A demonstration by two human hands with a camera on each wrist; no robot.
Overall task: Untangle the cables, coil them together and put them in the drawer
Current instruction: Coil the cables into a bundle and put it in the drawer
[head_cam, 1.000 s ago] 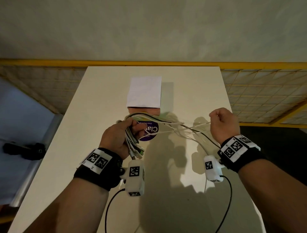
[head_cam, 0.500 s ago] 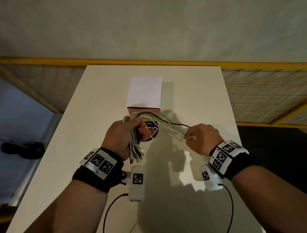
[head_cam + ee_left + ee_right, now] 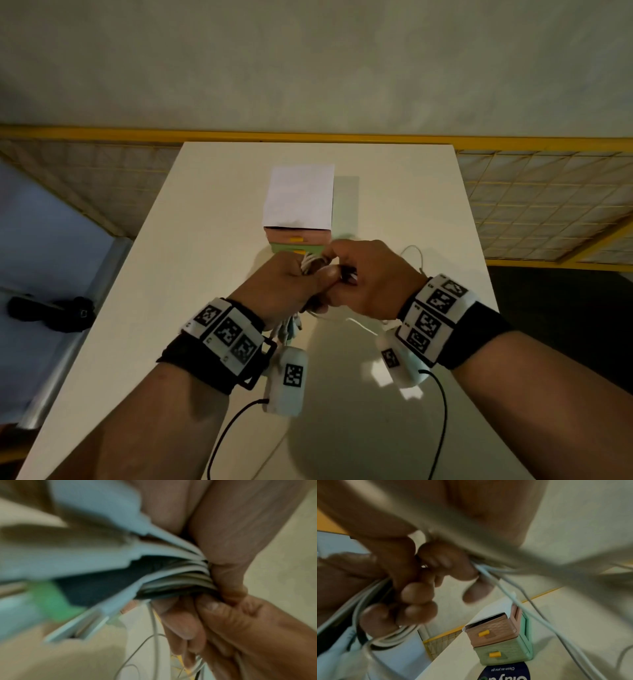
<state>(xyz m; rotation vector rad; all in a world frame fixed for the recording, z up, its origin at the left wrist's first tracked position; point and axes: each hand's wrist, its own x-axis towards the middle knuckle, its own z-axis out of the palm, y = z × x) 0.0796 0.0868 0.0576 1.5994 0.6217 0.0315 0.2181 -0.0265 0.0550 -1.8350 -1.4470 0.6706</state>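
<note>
My left hand (image 3: 291, 284) grips a coiled bundle of white and black cables (image 3: 310, 262) above the table; the plug ends (image 3: 289, 330) hang below the fist. In the left wrist view the cable bundle (image 3: 180, 577) runs through the curled fingers (image 3: 228, 577). My right hand (image 3: 370, 277) is pressed against the left, fingers curled round loose cable strands (image 3: 503, 582); a thin white loop (image 3: 416, 255) trails to its right. The small drawer unit (image 3: 298, 205) stands just beyond the hands, with a pink drawer (image 3: 491, 630) over a green drawer (image 3: 498, 653), both closed.
The white table (image 3: 191, 274) has a drop at its left and right edges. A purple round sticker (image 3: 506, 672) lies in front of the drawer unit. Yellow-framed mesh fencing (image 3: 548, 205) runs behind. A dark object (image 3: 51, 313) lies on the floor to the left.
My right hand has swung left from an outstretched position, bringing the loose strands in until it meets my left hand. The left hand with the bundle has shifted slightly right.
</note>
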